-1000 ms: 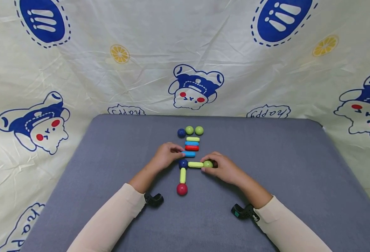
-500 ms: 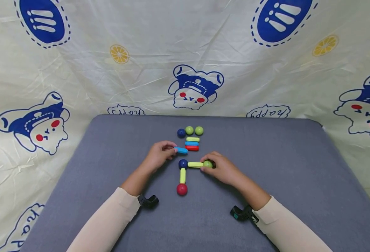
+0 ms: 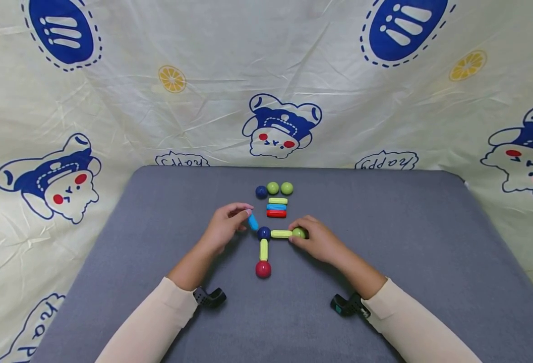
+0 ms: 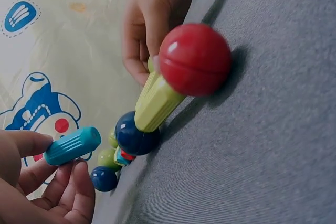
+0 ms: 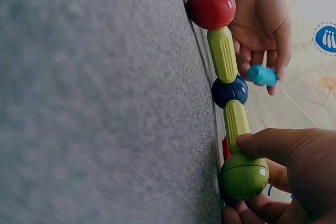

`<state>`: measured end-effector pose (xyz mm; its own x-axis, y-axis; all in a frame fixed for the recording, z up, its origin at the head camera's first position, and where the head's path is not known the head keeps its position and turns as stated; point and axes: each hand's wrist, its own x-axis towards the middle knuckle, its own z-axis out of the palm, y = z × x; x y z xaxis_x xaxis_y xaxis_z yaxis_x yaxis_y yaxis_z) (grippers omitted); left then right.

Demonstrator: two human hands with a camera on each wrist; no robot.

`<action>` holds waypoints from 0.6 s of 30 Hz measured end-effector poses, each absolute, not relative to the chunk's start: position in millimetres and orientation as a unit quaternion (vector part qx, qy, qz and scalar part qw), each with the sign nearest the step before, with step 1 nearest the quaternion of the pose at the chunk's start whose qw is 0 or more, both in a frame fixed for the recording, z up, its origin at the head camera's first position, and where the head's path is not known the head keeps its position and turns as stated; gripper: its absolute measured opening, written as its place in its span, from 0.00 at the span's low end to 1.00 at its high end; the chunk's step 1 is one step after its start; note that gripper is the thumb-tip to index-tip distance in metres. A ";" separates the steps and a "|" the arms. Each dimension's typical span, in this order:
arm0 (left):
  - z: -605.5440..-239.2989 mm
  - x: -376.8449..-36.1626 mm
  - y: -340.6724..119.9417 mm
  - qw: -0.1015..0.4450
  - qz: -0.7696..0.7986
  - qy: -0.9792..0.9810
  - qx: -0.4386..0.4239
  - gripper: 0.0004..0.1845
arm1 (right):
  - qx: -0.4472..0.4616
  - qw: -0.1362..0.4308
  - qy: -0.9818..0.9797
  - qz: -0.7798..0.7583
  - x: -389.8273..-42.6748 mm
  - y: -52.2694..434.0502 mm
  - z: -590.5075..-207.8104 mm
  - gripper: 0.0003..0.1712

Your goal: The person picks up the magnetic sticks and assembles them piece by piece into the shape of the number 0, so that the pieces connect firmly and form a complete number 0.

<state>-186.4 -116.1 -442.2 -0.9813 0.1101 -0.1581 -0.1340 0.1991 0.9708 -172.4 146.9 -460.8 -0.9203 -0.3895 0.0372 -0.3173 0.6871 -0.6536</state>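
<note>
Between thumb and fingers my left hand [image 3: 226,225] pinches a light blue magnetic rod [image 4: 72,145], held tilted just left of a dark blue ball [image 3: 263,233]. A yellow-green rod [image 3: 281,234] runs right from that ball to a green ball [image 5: 244,176], which my right hand [image 3: 317,239] grips. Another yellow-green rod [image 3: 263,250] joins the dark blue ball to a red ball [image 3: 263,269] nearer the front. In the head view, my right fingers partly cover the green ball.
Behind the joined pieces lie a red rod [image 3: 276,214], a blue rod [image 3: 277,207] and a yellow-green rod [image 3: 278,201]. Farther back sit a second dark blue ball [image 3: 261,192] and two green balls [image 3: 280,188]. A printed cloth [image 3: 221,121] hangs behind the grey table [image 3: 384,217].
My left hand has lifted the light blue rod from beside the red rod, carried it left and turned it steeply. The joined pieces have shifted slightly away from me; my right hand keeps its grip.
</note>
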 end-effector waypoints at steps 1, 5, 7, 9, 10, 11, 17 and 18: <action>-441.0 -185.0 -115.8 0.101 0.633 0.767 -0.008 0.16 | -0.192 0.051 0.917 -0.346 -173.1 146.4 -460.5 0.10; -437.9 -179.1 -114.4 0.114 0.637 0.762 -0.008 0.16 | -0.194 0.046 0.919 -0.339 -175.0 145.2 -458.8 0.10; -437.4 -176.6 -113.5 0.121 0.640 0.759 -0.004 0.16 | -0.192 0.049 0.921 -0.336 -175.9 144.7 -458.1 0.10; -436.9 -173.8 -113.2 0.130 0.642 0.756 -0.001 0.16 | -0.190 0.052 0.922 -0.332 -177.1 144.1 -457.6 0.09; -436.6 -172.6 -113.2 0.133 0.643 0.754 0.000 0.17 | -0.189 0.053 0.923 -0.332 -177.7 143.8 -457.2 0.09; -436.6 -171.5 -113.3 0.136 0.644 0.753 0.001 0.17 | -0.187 0.054 0.922 -0.333 -178.5 143.4 -456.9 0.09; -438.7 -167.5 -114.6 0.139 0.654 0.743 -0.001 0.19 | -0.186 0.051 0.922 -0.335 -186.2 142.0 -457.1 0.10; -439.5 -166.9 -115.0 0.142 0.655 0.742 -0.001 0.20 | -0.185 0.051 0.922 -0.335 -187.5 142.0 -457.1 0.10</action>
<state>-166.9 -115.0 -439.5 -0.9599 0.1840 -0.2114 -0.1870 0.1411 0.9722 -187.5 142.0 -457.1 -0.9260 -0.3762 0.0302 -0.3079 0.7070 -0.6367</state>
